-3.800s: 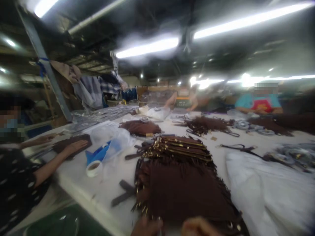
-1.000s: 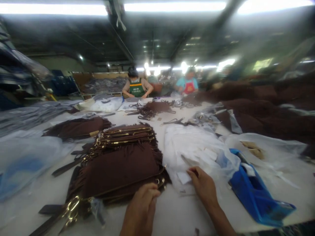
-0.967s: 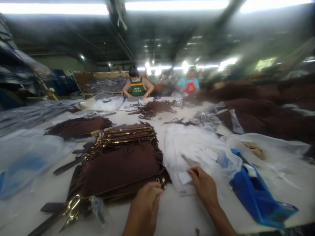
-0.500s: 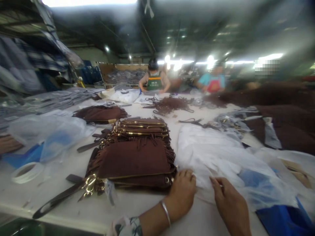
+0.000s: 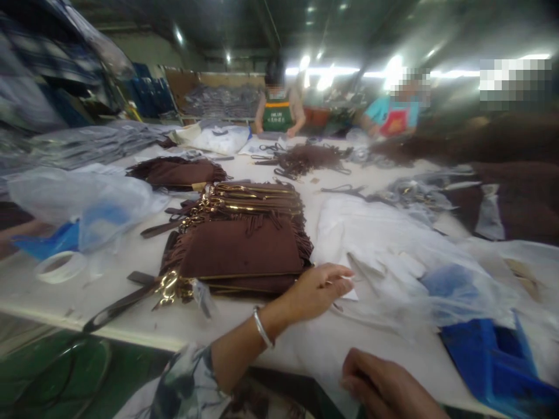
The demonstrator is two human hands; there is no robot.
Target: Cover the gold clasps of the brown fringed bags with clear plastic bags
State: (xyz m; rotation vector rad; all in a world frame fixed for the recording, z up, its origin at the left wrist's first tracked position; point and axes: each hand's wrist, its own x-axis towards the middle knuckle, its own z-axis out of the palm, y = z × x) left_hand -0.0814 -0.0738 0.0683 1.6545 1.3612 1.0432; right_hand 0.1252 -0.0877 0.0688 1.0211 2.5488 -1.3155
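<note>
My left hand [image 5: 321, 292], with a silver bangle on the wrist, reaches past the lower right corner of a dark brown fringed bag [image 5: 240, 250]. Its thumb and fingers close on a small white piece of paper [image 5: 350, 290]. Gold zips and clasps show on the bag and on the stacked bags [image 5: 253, 198] behind it. Low at the table's front edge is my right hand [image 5: 384, 381], fingers curled in; whatever they may hold is hidden. A pile of white sheets and clear plastic [image 5: 371, 238] lies just beyond the left hand.
A blue bin [image 5: 489, 361] stands at the right front; a white tape roll [image 5: 61, 266] lies on the left beside a plastic bag [image 5: 82, 192]. More brown bags [image 5: 183, 173] lie farther back. Two people [image 5: 279, 110] work across the table [image 5: 131, 314].
My left hand has lifted off the table beside the bag and now has a small white piece in it. My right hand has drawn back from the white pile toward the table's front edge.
</note>
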